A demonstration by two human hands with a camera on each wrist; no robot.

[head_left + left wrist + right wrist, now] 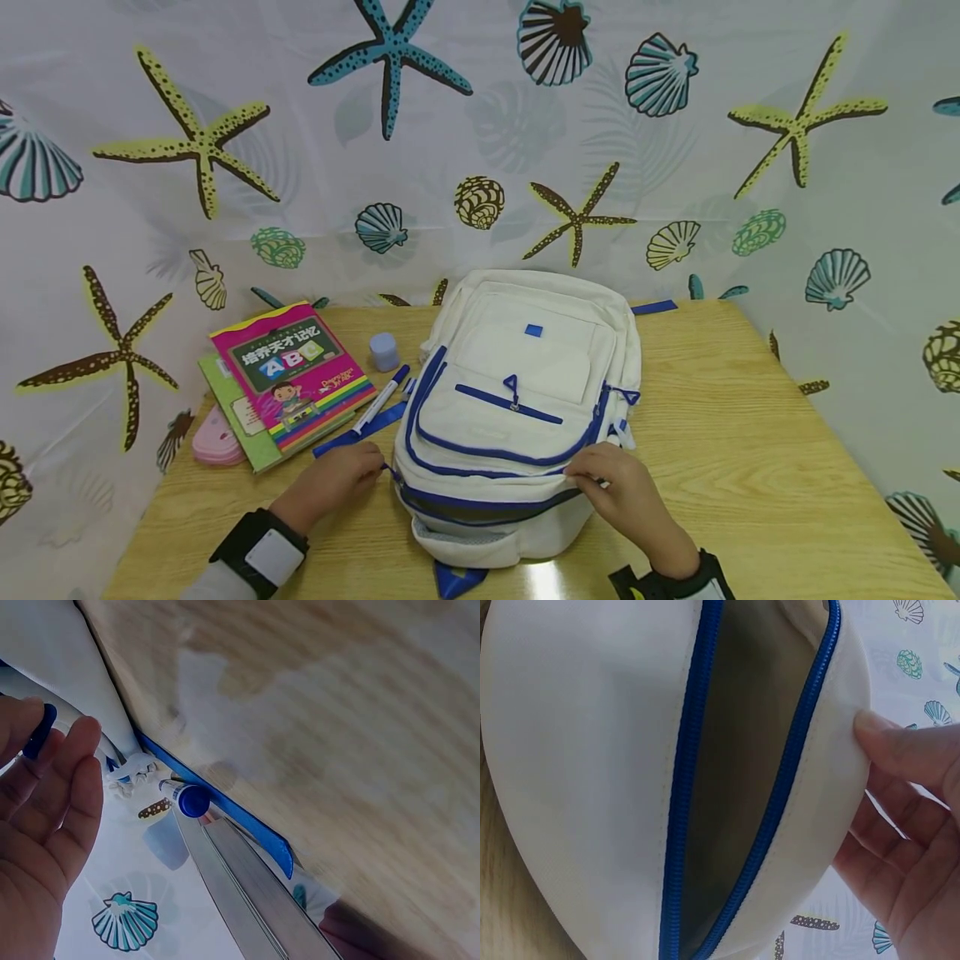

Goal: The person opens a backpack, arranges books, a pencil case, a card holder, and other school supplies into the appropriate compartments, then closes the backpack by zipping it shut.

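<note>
A white backpack point(495, 333) with blue zippers lies front side up on the wooden table. At its lower left edge my left hand point(333, 483) pinches a blue zipper pull point(40, 730) between thumb and fingers. My right hand point(622, 496) grips the bag's white fabric on the lower right, thumb on top and fingers beneath. Between the two hands a zipper point(681, 802) is parted, and the dim inside of the compartment point(739, 742) shows in the right wrist view.
Left of the bag, a pink ABC book point(300, 375) overlaps a green book point(243, 417), with a pink case point(216, 437) partly under them. A capped marker point(380, 400), a blue strap point(375, 427) and a pale blue cup-like item point(384, 352) lie between books and bag.
</note>
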